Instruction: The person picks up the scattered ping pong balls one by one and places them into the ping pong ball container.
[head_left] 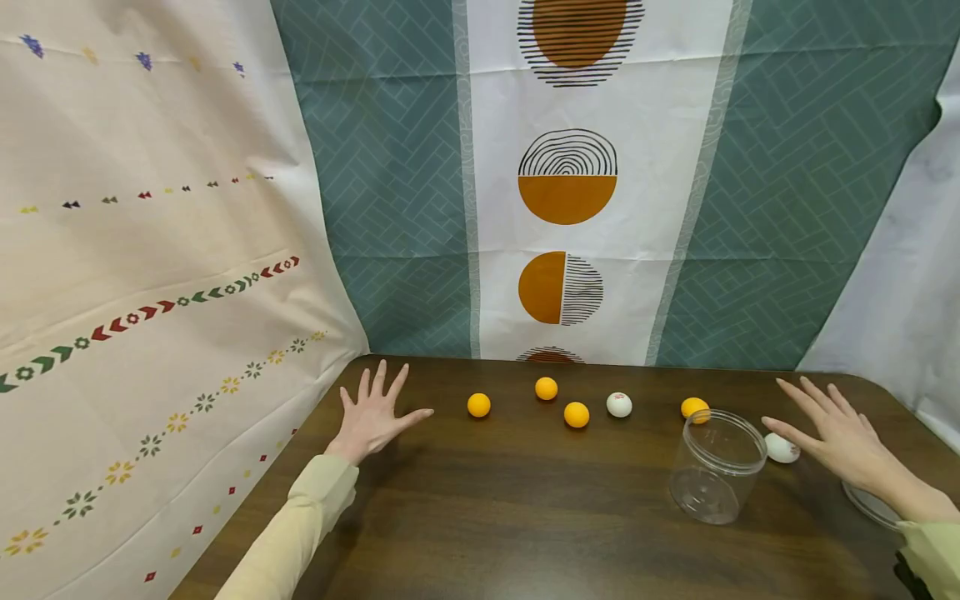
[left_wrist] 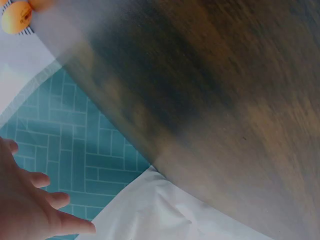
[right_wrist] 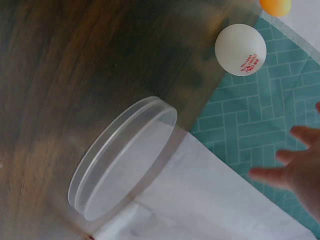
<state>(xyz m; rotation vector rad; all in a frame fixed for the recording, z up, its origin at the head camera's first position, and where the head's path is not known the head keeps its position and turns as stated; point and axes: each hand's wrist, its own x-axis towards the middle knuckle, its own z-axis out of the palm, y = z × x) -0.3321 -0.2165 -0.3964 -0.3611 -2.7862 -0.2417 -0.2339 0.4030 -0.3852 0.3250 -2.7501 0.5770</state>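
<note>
My left hand point(head_left: 371, 419) hovers over the far left of the table with fingers spread, holding nothing. To its right lies an orange ping-pong ball point(head_left: 478, 405). My right hand point(head_left: 843, 437), fingers also spread and holding nothing, is above the table's right side. Beside it stands a clear plastic jar point(head_left: 712, 479) without its lid. A white ping-pong ball point(head_left: 782, 447) sits between the jar and the right hand. Partly hidden under the right forearm is a clear round lid point(right_wrist: 122, 160). Behind the jar's rim shows another orange ball point(head_left: 694, 408).
Two more orange balls point(head_left: 547, 388) and a second white ball point(head_left: 618, 405) lie along the back of the brown wooden table point(head_left: 510, 517). A patterned cloth point(head_left: 397, 208) hangs behind the far edge, and a cream cloth point(head_left: 187, 275) hangs at the left.
</note>
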